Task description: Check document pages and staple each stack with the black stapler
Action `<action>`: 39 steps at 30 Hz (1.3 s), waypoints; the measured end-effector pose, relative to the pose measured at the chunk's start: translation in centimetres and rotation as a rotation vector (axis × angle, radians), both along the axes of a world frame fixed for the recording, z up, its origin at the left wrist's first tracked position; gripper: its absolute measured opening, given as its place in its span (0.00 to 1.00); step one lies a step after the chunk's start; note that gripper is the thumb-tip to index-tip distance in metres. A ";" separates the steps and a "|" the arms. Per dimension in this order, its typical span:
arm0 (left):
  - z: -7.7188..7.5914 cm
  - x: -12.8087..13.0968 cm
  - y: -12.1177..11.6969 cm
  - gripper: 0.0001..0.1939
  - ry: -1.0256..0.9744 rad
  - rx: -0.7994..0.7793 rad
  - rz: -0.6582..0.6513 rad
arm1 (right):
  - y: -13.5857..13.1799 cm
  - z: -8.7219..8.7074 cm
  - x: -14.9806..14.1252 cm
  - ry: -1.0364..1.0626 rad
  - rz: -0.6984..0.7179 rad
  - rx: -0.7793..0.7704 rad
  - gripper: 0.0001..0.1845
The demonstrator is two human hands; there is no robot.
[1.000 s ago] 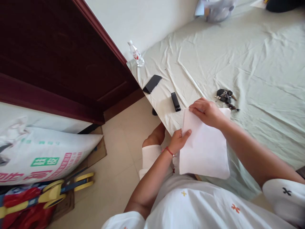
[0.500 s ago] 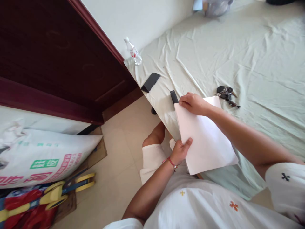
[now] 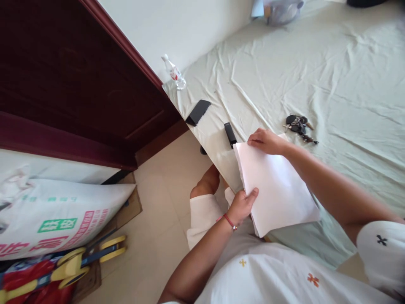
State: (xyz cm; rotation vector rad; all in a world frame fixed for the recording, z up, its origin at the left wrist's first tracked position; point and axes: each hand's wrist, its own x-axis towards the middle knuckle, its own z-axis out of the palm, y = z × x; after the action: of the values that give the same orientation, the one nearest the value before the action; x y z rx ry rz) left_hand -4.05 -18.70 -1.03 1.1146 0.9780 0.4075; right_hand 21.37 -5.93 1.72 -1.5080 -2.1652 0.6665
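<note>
A stack of white paper sheets (image 3: 278, 190) rests over my lap and the bed's edge, its left edges slightly uneven. My left hand (image 3: 243, 204) grips the stack's left side, thumb on top and fingers hidden underneath. At the far edge, my right hand (image 3: 265, 140) is closed over the paper with its fingers bent. Just beyond the stack's upper left corner lies a black stapler-like object (image 3: 230, 134). A bunch of keys (image 3: 299, 126) sits on the sheet past my right hand.
A dark folded case (image 3: 198, 112) and a clear plastic bottle (image 3: 174, 72) are along the left edge of the bed (image 3: 348, 93). On the floor at left are a large white sack (image 3: 72, 215) and a yellow-and-blue toy (image 3: 71, 268). A dark red door (image 3: 79, 76) stands behind.
My right hand has shifted right along the paper's far edge, uncovering the upper left corner. The stack has moved slightly right and toward me, showing more of the black object.
</note>
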 end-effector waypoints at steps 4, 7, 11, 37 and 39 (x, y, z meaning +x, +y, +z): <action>0.4 0.2 3.6 0.32 0.120 0.189 0.133 | 0.4 0.8 -0.1 -0.022 0.037 0.022 0.18; 0.9 0.8 7.3 0.29 0.118 0.214 0.307 | 0.4 1.3 -0.4 -0.058 0.069 0.036 0.16; 1.8 2.0 11.3 0.21 0.058 0.120 0.429 | 0.3 1.6 -0.9 -0.078 0.085 -0.004 0.16; -1.4 3.0 17.4 0.06 0.457 0.342 0.525 | 2.2 -1.0 -3.5 -0.301 -0.127 -0.187 0.20; -1.1 3.3 17.9 0.10 0.521 0.354 0.540 | 2.7 -0.9 -3.7 -0.327 -0.139 -0.189 0.20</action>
State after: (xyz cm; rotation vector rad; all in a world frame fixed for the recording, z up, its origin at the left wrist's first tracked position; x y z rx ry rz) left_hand -0.76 -0.84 -2.09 1.2974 1.7301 0.7691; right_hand 17.72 -3.19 0.77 -1.9662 -2.2516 0.6269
